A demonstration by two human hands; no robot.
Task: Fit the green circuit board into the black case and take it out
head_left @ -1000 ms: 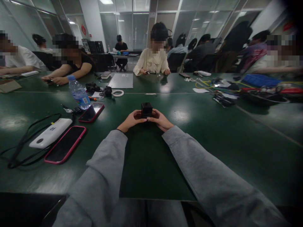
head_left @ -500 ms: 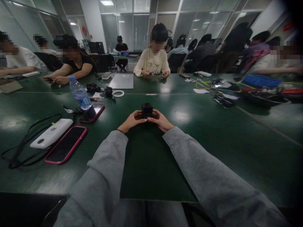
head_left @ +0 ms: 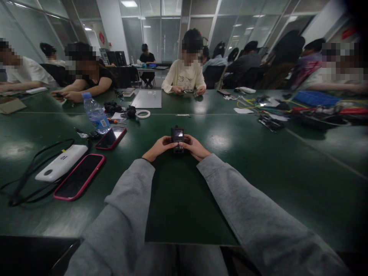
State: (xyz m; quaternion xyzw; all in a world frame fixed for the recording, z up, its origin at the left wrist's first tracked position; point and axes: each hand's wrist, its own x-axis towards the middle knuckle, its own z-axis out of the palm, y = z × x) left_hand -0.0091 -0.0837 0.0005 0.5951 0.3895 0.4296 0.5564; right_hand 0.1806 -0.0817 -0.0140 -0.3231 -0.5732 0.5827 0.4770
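Between my two hands, over the green table (head_left: pixel 189 199), is a small black handheld device with a little screen (head_left: pixel 178 133). My left hand (head_left: pixel 161 147) closes on its left side, with the thumb on its front below the screen. On the opposite side my right hand (head_left: pixel 194 147) grips it in the same way, its thumb meeting the front near the middle. The device's screen faces me and shows a pale reflection. Fingers behind the device are mostly hidden.
To the left lie a phone with a pink-red case (head_left: pixel 79 177), a white power bank (head_left: pixel 61 163) with a black cable, another phone (head_left: pixel 111 138) and a water bottle (head_left: pixel 96 114). Farther off are a white tape roll (head_left: pixel 143 114), a blue bundle (head_left: pixel 317 98) and several seated people.
The black device has tilted back toward me, so its screen and front now show where its top face showed before. Both hands stay around it in nearly the same place.
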